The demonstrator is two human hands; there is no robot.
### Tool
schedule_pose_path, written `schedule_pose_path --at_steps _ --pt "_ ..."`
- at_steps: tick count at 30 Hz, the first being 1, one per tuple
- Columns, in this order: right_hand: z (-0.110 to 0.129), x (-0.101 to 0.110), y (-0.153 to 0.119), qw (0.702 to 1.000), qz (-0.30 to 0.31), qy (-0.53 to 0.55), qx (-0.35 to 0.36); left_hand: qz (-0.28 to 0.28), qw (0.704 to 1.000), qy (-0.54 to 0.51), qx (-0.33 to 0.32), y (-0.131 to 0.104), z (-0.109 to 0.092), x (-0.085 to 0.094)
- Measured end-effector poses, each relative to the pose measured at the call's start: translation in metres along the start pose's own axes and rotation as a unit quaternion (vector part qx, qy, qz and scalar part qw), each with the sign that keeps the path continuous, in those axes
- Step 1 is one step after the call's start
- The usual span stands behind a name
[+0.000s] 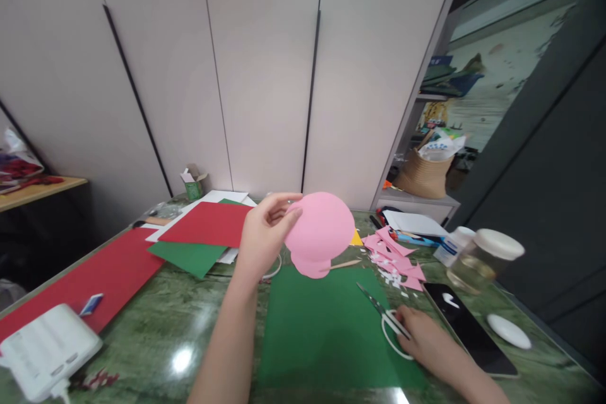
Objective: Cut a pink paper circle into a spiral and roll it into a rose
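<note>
My left hand (269,230) pinches a pink paper cutout (324,224) by its left edge, thumb in front, and holds it up above the table. The cutout has a large round part with a smaller lobed part below it. Low on the right, my right hand (421,336) is closed at the white handles of a pair of scissors (375,300), whose blades point away and to the left over a green paper sheet (317,341). The fingertips of that hand are partly hidden behind the handle. A pencil (346,264) lies just beyond the green sheet.
Pink paper scraps (391,252) lie right of centre. A phone (466,328), a white oval case (509,331) and a lidded jar (483,262) stand along the right. Red sheets (203,224) and a white charger (50,350) are on the left. Cabinet doors (265,76) rise behind.
</note>
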State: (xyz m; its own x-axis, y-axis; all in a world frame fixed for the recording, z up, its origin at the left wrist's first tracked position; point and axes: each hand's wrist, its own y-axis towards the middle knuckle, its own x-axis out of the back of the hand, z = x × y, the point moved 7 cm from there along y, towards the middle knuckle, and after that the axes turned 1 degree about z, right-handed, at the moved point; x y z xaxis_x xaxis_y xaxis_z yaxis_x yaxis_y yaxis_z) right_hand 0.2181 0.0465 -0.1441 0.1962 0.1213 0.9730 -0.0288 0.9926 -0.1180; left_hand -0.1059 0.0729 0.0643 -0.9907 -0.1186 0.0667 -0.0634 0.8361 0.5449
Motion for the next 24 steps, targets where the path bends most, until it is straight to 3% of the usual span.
schedule_pose_path --at_steps 5,11,14,16,20,24 --pt "0.006 0.021 -0.009 0.984 -0.006 0.164 0.065 -0.006 1.000 -0.003 0.005 -0.002 -0.002 0.000" --pt "0.042 0.089 -0.021 0.883 -0.020 0.445 0.148 -0.037 0.999 -0.030 -0.011 -0.004 -0.003 -0.005" --pt "0.064 0.120 -0.024 0.864 -0.061 0.466 0.180 -0.047 0.998 0.010 -0.039 -0.006 -0.009 -0.007" --pt "0.080 0.133 -0.026 0.860 -0.057 0.463 0.206 -0.031 0.998 0.034 -0.051 -0.008 -0.015 -0.010" --pt "0.102 0.149 -0.026 0.871 -0.050 0.433 0.226 0.010 0.997 0.058 -0.055 -0.012 -0.023 -0.017" --pt "0.107 0.159 -0.027 0.866 -0.064 0.419 0.266 0.049 0.996 0.052 -0.054 -0.012 -0.021 -0.024"
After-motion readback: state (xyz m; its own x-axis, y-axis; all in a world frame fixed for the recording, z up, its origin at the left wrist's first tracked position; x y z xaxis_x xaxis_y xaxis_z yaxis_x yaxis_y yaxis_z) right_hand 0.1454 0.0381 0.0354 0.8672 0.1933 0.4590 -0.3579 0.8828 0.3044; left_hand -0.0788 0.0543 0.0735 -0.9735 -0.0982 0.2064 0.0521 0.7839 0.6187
